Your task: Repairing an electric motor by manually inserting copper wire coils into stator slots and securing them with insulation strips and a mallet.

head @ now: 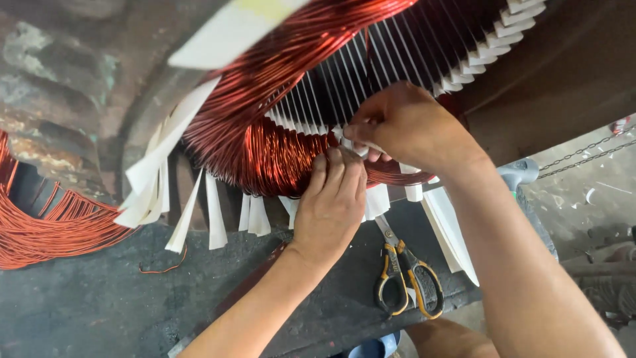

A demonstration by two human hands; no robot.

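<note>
A large motor stator [371,59] fills the upper middle, wound with copper wire coils [278,73]; white insulation paper strips [480,56] line its slots. My left hand [331,199] presses flat against the lower coil bundle, fingers together. Just above it, my right hand [404,122] pinches a white paper strip [354,146] at the slot edge. More white paper strips [159,166] hang out under the coils.
Scissors with yellow and black handles [407,275] lie on the dark bench [99,298] below my hands. A loose bundle of copper wire [46,225] lies at the left. A chain [583,154] and a littered floor show at the right.
</note>
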